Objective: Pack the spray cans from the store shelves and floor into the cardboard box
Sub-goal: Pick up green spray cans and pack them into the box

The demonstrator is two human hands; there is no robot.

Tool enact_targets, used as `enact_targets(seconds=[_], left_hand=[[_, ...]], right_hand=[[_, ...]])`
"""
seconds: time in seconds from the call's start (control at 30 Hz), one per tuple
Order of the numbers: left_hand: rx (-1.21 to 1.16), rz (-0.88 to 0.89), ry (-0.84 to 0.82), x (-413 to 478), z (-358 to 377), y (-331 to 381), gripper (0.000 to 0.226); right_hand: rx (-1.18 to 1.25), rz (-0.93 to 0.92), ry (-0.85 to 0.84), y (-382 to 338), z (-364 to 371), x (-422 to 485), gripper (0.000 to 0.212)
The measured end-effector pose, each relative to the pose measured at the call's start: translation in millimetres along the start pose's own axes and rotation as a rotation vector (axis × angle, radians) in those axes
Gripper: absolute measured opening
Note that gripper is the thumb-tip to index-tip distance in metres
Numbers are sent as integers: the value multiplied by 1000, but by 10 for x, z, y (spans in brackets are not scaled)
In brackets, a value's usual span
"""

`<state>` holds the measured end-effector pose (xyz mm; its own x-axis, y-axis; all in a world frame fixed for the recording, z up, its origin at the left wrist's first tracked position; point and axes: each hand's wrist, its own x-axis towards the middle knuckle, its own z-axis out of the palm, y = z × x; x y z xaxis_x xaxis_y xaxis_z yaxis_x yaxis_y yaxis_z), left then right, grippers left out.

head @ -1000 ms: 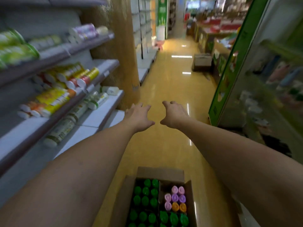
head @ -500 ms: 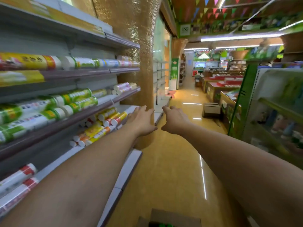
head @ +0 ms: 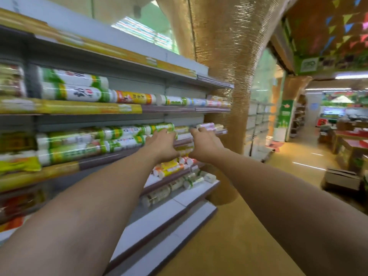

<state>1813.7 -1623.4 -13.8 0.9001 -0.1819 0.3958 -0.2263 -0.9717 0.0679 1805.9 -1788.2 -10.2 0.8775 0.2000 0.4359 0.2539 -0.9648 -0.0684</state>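
Cans (head: 123,143) on the shelf (head: 103,159) are reached for by left hand (head: 163,145) and right hand (head: 205,144) (both spread, empty); gripping is needed next.

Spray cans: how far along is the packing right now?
Done: cannot judge, since no box with packed cans is in view. In hand: the left hand and right hand reach to the middle-shelf cans; blur hides whether either grips one. Left: the upper-shelf cans and lower-shelf cans lie in rows, so plenty remains.
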Motion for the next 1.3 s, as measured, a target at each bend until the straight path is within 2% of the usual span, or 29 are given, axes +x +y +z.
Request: enact_targets(seconds=[0.27,0.53,0.67,0.97,1.17,1.3], left_hand=[[136,-230,9,-907,-370,-435,75],[202,-392,50,-1840,-849,-980,80],[227,-473,72,-2377,-1172,-1392,80],[337,-697,34,-4044,-1893,-2655,84],[383,-792,1,-5102,-2241,-3473,82],[363,-887,-59,-5742,-2378,-3924,83]], right_hand=[[67,-220,-25,-630,-42,-301,72],[180,-366,-9,-1654,-147,-576,81],[217,-466,7,-2393,-216,-753,85],[315,-669,-78,-4452,-190,-1491,83],[393,-756,-91,-5750,-136,-1987,75],[423,-816,-149,-6531,-86,-2312,81]])
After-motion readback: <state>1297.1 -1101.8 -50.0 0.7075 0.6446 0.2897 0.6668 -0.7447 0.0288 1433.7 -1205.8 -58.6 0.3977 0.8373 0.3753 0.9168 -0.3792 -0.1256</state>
